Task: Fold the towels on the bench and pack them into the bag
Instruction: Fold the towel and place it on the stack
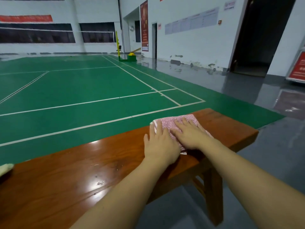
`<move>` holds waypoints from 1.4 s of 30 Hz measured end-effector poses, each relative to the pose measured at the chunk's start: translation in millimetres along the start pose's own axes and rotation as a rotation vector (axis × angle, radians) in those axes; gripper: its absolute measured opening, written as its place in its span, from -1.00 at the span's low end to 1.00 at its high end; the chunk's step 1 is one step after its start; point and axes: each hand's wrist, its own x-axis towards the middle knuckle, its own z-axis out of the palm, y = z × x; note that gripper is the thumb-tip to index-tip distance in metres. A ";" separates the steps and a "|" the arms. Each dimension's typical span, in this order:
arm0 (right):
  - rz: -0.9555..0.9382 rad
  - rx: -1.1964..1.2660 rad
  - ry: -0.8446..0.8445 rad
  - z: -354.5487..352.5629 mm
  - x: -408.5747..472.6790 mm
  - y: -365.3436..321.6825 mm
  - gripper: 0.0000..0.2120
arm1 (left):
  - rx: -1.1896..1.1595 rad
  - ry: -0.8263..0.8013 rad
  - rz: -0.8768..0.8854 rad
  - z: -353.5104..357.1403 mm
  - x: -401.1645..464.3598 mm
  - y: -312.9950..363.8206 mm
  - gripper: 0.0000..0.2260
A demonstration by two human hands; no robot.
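We see a pink towel lying folded into a compact rectangle on the glossy reddish-brown wooden bench, right of centre in the frame and toward the bench's right end. Our right hand lies palm down on top of the towel, fingers stretched out flat and slightly spread, pressing rather than gripping. Our left hand lies just beside it, also flat and open with fingers extended; its fingertips reach the towel's left edge, where a white band shows, while the palm sits over the bench surface and the towel's near-left corner. Neither hand has closed around anything. A small white label pokes out from the towel's near edge, between the two wrists. At the far left edge of the frame, a pale yellowish cloth sits on the bench, mostly cut off, so we cannot tell what it is exactly. Beyond the bench, the upper left of the frame holds a green badminton court with white lines, and a net post stands near the upper centre.
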 end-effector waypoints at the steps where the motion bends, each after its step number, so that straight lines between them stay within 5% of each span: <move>1: 0.014 -0.018 -0.028 4.8 0.0 -0.6 -0.34 | -0.026 -0.056 0.024 1.3 1.3 -4.3 -0.50; 5: 0.036 -0.061 0.003 -0.9 -7.2 -3.3 -0.33 | -0.043 -0.097 0.051 -1.9 -0.4 -20.8 -0.41; 10: -0.099 0.002 0.123 -17.9 -22.5 -57.7 -0.36 | -0.029 0.057 -0.039 -37.4 -11.8 -64.4 -0.41; 16: -0.409 0.158 0.133 -24.8 -33.3 -194.0 -0.39 | 0.255 0.177 -0.125 -127.2 -72.9 -161.8 -0.54; 26: -0.840 0.492 0.028 -35.2 -98.2 -434.4 -0.48 | 0.273 0.479 -0.492 -281.6 -238.2 -272.2 -0.52; 33: -0.891 0.692 -0.065 -36.6 -141.3 -521.8 -0.61 | 0.284 0.666 -0.705 -342.2 -322.3 -353.2 -0.63; 37: -0.807 0.712 -0.068 -33.6 -155.1 -555.5 -0.61 | 0.155 0.556 -0.702 -344.0 -350.7 -377.1 -0.72; 42: -0.742 0.713 -0.183 -29.8 -166.5 -578.3 -0.54 | 0.129 0.620 -0.633 -336.7 -352.7 -387.5 -0.91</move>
